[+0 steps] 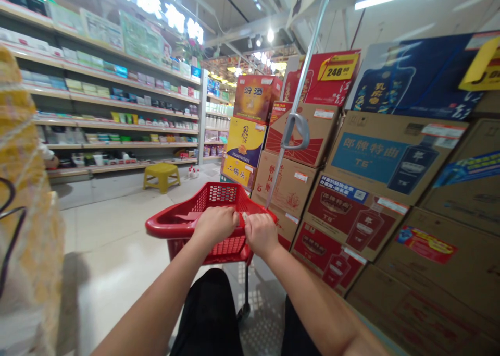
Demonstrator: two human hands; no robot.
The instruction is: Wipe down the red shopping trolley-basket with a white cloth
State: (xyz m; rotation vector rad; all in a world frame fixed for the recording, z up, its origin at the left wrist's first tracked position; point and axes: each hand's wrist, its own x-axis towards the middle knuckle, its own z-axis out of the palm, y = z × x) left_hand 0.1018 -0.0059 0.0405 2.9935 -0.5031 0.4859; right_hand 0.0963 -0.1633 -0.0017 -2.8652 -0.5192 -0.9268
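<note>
In front of me is a red plastic shopping cart [187,232] with a perforated basket. My left hand [217,224] wraps round its near rim at the middle, back of the hand up. Close beside it, my right hand [261,232] grips the same rim further right. Both sets of fingers are curled over the edge and partly hidden. A flat pinkish-red piece shows inside the basket by my left hand; I cannot tell what it is. Rising from the cart's right side is a slanting metal pole [308,59] with a grey loop handle [296,132].
Stacked cartons [367,152] line the right side close to the cart. Stocked shelves [117,80] run along the left, with a yellow stool [161,177] before them. Small red-and-white bottles [192,172] stand on the floor [113,231]. A yellow wrapped stack [31,189] is at far left.
</note>
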